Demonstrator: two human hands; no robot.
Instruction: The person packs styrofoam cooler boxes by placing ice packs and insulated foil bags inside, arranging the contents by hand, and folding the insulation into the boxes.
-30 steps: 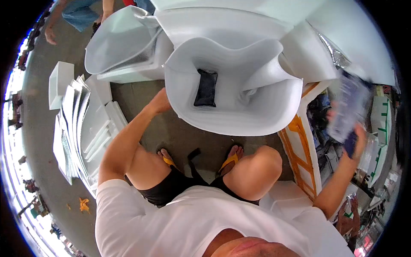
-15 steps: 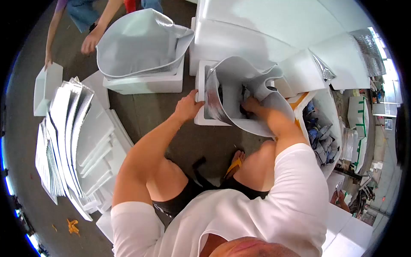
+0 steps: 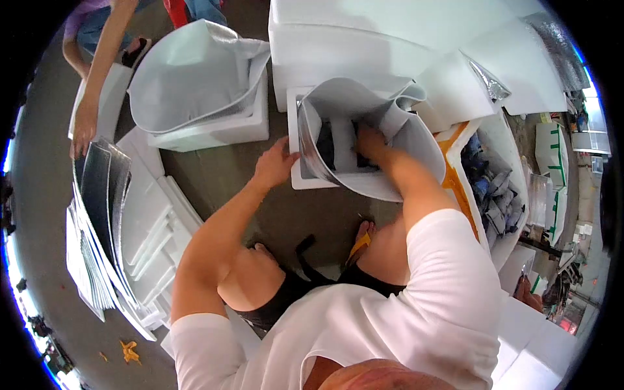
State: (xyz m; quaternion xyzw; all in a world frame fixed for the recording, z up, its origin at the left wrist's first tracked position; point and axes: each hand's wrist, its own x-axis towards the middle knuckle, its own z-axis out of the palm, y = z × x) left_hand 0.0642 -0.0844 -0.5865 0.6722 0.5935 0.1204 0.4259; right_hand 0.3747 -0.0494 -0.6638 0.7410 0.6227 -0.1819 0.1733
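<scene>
A white foam box (image 3: 294, 143) stands in front of me with a silver-grey insulated liner bag (image 3: 416, 146) opened inside it. My left hand (image 3: 275, 164) grips the box's left wall, thumb at the rim. Deep in the liner is my right hand (image 3: 370, 144), its fingers hidden. Dark packets (image 3: 326, 148) lie at the bottom of the liner, beside and below that hand. Close to my right forearm is a large foam bin (image 3: 520, 188) with a clear plastic lining, filled with blue-grey packets (image 3: 491, 195).
Another foam box (image 3: 214, 135) with an open liner bag (image 3: 188, 81) stands at the upper left. A co-worker's hand (image 3: 84, 127) touches stacked foil sheets (image 3: 97, 214) beside foam lids (image 3: 153, 227). A tall white foam block (image 3: 331, 58) borders the far side.
The co-worker's hand has moved from beside the far liner bag down to the foil sheets. My right hand has shifted slightly inside the liner; my left hand stays on the box wall.
</scene>
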